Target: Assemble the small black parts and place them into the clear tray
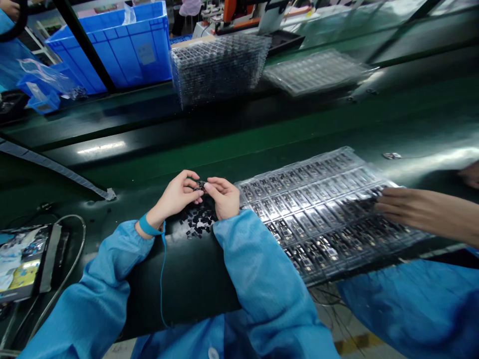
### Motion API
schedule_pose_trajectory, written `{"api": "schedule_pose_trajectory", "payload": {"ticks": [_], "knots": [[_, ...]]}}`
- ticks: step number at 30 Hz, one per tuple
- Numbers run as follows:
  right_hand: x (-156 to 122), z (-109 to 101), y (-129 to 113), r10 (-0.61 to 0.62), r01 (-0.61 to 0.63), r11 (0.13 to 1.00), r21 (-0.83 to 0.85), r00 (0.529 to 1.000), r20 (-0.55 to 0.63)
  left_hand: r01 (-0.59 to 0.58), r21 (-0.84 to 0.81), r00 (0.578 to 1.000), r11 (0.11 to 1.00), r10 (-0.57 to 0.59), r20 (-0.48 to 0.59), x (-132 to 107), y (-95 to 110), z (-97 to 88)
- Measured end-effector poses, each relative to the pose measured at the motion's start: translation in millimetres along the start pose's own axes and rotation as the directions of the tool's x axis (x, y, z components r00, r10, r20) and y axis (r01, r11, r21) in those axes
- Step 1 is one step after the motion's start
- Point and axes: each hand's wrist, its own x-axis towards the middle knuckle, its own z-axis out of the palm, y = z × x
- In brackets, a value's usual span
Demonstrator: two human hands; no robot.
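Observation:
My left hand [180, 193] and my right hand [224, 196] meet over the dark bench, fingertips closed around a small dark part [201, 185]. Its exact kind is too small to make out. Just below them lies a loose pile of small black pieces [198, 220]. A blue wrist strap [149, 226] with a thin cord circles my left wrist. To the right of my right hand, a clear plastic tray [245, 179] holds rows of small electronic parts.
Another person's hand [407, 209] reaches over the tray's right side. Behind the bench stand a blue bin [138, 50], a stack of clear trays [220, 70] and a flatter tray pile [318, 72]. A cable [80, 239] loops at left beside a box-like object [24, 264].

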Motion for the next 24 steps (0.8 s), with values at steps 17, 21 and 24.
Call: {"api": "schedule_pose_trajectory", "payload": {"ticks": [17,21,24], "knots": [[1.7,-1.0,4.2,-0.062,0.062,0.998,-0.002,0.997,-0.048,0.068,-0.117,0.997,0.991,-0.065,0.031,1.3,-0.8,4.5],[0.3,0.9,2.2,-0.055,0.056,0.998,0.029,0.998,-0.036,0.061,-0.107,0.998,0.992,-0.057,0.037,1.2,-1.4,4.1],[0.3,2.0,0.2,-0.034,0.037,0.996,0.082,0.999,-0.037,0.057,-0.128,0.998,0.990,-0.054,0.030,1.4,-0.8,4.6]]}}
